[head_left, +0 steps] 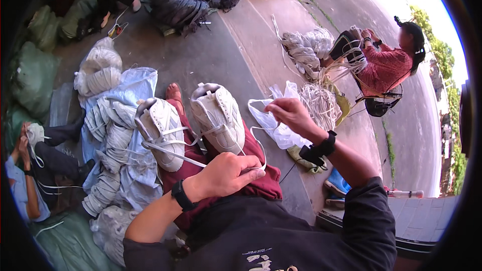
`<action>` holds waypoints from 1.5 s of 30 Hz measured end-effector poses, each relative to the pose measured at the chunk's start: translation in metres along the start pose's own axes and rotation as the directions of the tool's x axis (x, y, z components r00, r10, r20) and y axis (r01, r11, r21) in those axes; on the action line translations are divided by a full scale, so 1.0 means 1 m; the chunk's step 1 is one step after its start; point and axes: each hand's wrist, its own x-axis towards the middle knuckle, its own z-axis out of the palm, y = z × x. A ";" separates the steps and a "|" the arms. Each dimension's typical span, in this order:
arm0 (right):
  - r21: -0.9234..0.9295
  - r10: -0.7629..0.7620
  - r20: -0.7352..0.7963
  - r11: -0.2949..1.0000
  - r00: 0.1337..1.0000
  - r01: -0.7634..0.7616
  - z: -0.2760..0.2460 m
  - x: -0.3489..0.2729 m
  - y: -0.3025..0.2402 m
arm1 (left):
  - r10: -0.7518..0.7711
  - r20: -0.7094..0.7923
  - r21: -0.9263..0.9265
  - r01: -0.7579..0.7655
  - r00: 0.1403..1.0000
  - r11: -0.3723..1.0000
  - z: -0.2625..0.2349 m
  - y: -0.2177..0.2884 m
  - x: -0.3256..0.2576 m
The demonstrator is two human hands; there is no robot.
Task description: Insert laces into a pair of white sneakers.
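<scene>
Two off-white sneaker uppers rest side by side on my thighs, over dark red trousers (263,175). The left upper (173,135) and the right upper (229,138) both have white lace threaded through part of their eyelets. Just below the right upper, my left hand (228,174) is closed, thumb and forefinger pinching a white shoelace (264,149). That lace curves up and right toward my right hand (292,115), raised to the right of the uppers. The fingers of my right hand are pinched together at the lace's far end, which is small in view.
Bundled white uppers (113,140) lie on a pale blue sheet (143,78) at left. On the right are a white plastic bag (286,138) and a heap of laces (321,105). A person in red (379,70) sits beyond; another person's hands (22,140) work at far left.
</scene>
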 end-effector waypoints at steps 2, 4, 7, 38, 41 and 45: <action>-0.040 0.065 0.143 0.997 0.988 -0.060 0.027 0.015 0.013 | -0.016 0.007 -0.003 0.016 1.000 1.000 -0.003 -0.005 -0.001; -0.101 0.014 0.202 0.995 0.979 0.007 0.048 0.025 0.010 | -0.036 0.020 -0.045 0.037 0.999 0.998 -0.006 -0.010 -0.004; -0.194 -0.057 0.235 0.975 0.970 0.105 0.064 0.037 0.009 | -0.018 0.007 -0.083 0.019 1.000 0.996 -0.007 -0.022 -0.007; -0.643 -0.124 0.259 0.718 0.958 0.267 0.099 0.078 0.001 | 0.038 0.036 -0.069 -0.036 0.999 0.997 -0.025 -0.049 0.000; -0.546 -0.070 0.225 0.817 0.972 0.185 0.097 0.083 0.000 | -0.064 -0.083 0.051 0.068 0.995 0.996 -0.044 -0.057 -0.005; -0.457 0.096 0.246 0.889 0.964 0.028 0.087 0.090 -0.009 | -0.228 -0.485 -0.172 0.164 0.844 0.971 -0.070 -0.097 -0.002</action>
